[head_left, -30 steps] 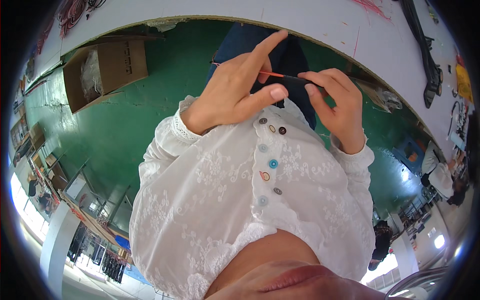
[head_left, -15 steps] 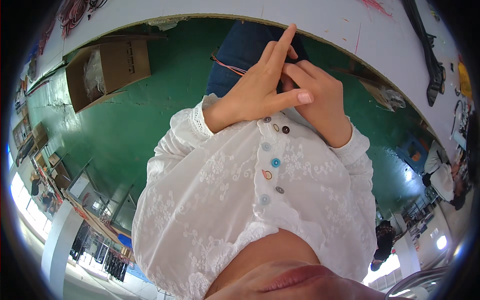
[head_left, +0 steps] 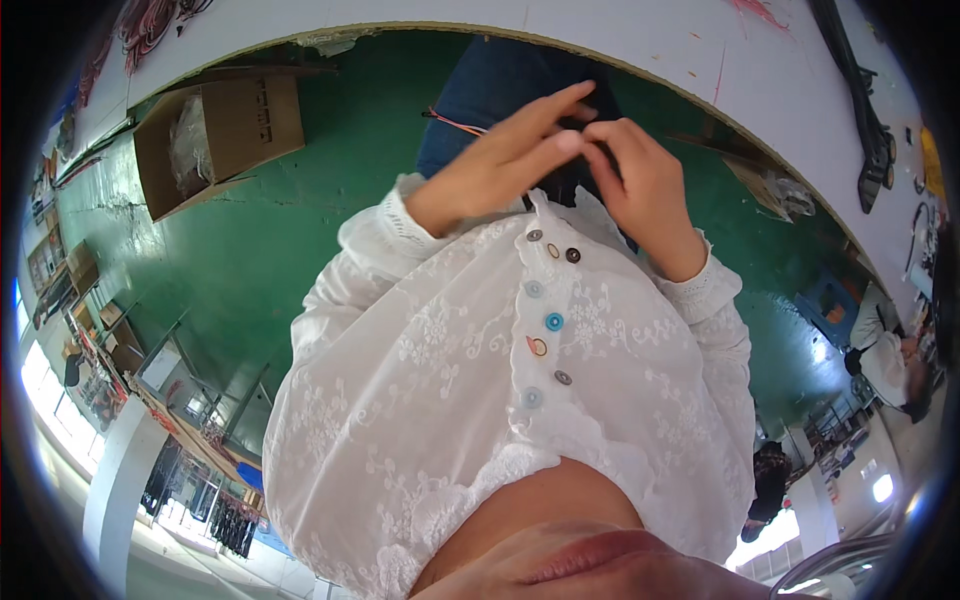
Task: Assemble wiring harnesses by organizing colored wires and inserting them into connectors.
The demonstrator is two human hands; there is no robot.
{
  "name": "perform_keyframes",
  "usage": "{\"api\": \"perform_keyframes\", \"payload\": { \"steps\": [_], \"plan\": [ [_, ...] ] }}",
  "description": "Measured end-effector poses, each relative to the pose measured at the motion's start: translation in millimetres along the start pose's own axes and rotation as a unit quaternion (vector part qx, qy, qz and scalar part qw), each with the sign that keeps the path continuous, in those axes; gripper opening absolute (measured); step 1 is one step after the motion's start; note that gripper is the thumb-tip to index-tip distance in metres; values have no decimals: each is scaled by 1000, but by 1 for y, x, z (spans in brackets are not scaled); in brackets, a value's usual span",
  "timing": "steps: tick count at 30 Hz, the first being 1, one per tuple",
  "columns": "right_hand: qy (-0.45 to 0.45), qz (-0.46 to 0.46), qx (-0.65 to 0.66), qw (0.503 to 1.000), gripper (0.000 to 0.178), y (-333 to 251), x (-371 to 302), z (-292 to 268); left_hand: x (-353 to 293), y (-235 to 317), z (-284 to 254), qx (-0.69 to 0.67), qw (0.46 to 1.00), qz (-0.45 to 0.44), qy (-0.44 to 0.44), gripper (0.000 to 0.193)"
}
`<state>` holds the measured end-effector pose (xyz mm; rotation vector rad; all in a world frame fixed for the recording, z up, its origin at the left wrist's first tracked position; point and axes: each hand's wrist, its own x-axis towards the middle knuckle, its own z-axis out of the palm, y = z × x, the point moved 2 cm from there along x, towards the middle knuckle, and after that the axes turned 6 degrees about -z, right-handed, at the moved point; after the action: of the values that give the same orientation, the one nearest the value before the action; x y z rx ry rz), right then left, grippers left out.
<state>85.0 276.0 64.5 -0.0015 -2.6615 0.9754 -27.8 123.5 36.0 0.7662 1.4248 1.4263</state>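
Over my lap, my left hand is partly smeared by motion. Its index finger and thumb point toward the right hand, and the other fingers are curled mostly out of sight. A few thin orange, pink and white wires, with a small dark end at the left, run in beneath this hand and seem held in it. My right hand is closed, thumb and index finger pinched together close to the left thumb tip. Whatever sits between those fingertips is too small or hidden to make out.
A white worktable curves across the far side, with bundled reddish wires at its left and a black strap-like part at its right. An open cardboard box stands on the green floor at left. A person sits far right.
My hands have drawn slightly apart and the left one has turned, its index finger lowering and its thumb rising. The right fingers have moved into a pinch. The wires have shifted slightly.
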Motion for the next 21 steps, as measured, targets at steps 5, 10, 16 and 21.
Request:
{"api": "perform_keyframes", "payload": {
  "steps": [5, 10, 16, 21],
  "plan": [
    [44, 155, 118, 980, 6, 11, -9, -27, -40, -9, -42, 208, 975, 5, 76, 17],
    [-1, 157, 180, 971, 11, 13, -13, -33, -38, 16, -51, 304, 935, 90, 161, 7],
    [-46, 149, 239, 958, 15, -3, -2, -30, -24, 35, -37, 383, 893, 181, 153, 7],
    [-24, 59, 129, 990, 19, -12, 10, -21, -9, 36, -8, 378, 887, 220, 149, 6]
  ]
}}
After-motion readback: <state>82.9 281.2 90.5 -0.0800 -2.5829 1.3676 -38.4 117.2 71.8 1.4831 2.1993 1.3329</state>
